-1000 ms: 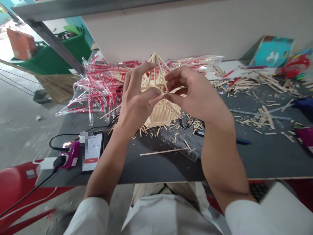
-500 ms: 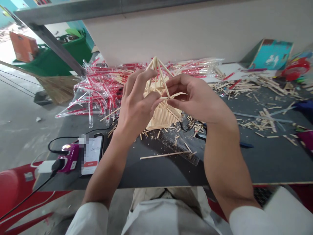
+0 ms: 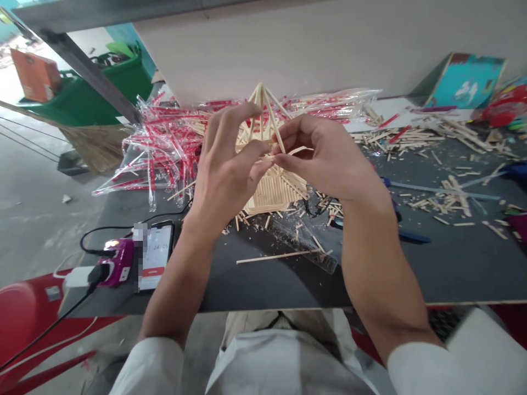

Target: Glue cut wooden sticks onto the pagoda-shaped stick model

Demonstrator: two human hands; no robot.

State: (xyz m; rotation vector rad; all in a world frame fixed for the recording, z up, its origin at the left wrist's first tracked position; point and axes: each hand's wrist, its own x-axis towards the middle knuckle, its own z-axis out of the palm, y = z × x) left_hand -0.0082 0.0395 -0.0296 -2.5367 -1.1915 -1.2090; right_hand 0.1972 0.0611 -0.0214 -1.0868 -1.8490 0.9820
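A model built of thin wooden sticks (image 3: 275,195) stands on the dark table, with a ribbed base and slanted sticks meeting in a peak above. My left hand (image 3: 224,164) is at its left side, thumb and forefinger closed around a short pale wooden stick, the other fingers curved above. From the right, my right hand (image 3: 325,156) pinches at the same short stick beside a slanted strut, thumb below and fingers bent over. Another thin sliver shows at the right fingers. The fingertips cover most of the joint between them.
Plastic-wrapped red-and-white stick packs (image 3: 160,148) lie behind and left. Cut stick pieces (image 3: 448,197) are scattered right. Near the front are a loose stick (image 3: 275,257), a clear ruler (image 3: 327,263), a phone (image 3: 156,255) and a purple power adapter (image 3: 117,260) with cables.
The view has shifted slightly, so the model sits a little higher. Both hands stay at the model; the left fingertips have moved slightly at the short stick.
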